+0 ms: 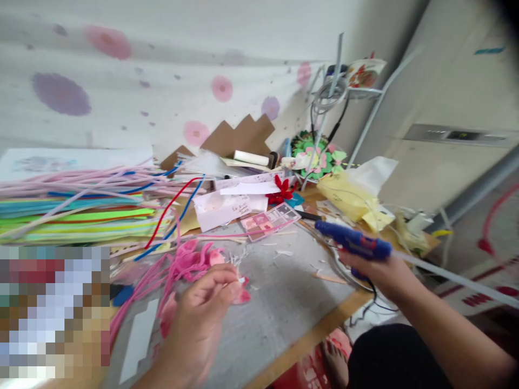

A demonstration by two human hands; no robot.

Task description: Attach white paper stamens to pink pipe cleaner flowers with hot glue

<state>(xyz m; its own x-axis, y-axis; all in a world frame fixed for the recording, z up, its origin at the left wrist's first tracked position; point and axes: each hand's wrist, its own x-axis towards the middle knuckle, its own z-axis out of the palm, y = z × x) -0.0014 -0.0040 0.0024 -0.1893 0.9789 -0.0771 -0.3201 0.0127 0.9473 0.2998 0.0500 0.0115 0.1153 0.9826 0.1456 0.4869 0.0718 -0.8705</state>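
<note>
While the left hand (203, 308) curls shut, thumb against fingertips, on a small pink petal piece (244, 295), it holds that piece just clear of the grey table top (284, 292). The piece's outer edge sticks out past the fingers, probably so that edge stays free to work on. Well apart to the right, the right hand (377, 273) is wrapped tight around the grip of a blue glue gun (352, 242). Its nozzle points across toward the left hand and away from the body, a sensible way to carry a hot tip. A pale glue stick (446, 275) juts out behind the gun, and a black cord (371, 302) hangs below the hand over the table edge. Just beyond the left hand's fingertips lies a tangle of pink pipe cleaners (186, 262), within easy reach. Farther off, beyond and left of that hand, sits a stack of coloured strips (73, 221). Between the hands but farther away lie a small pink tray (270, 220) and a red flower (283, 190). Blur hides the exact pinch.
</note>
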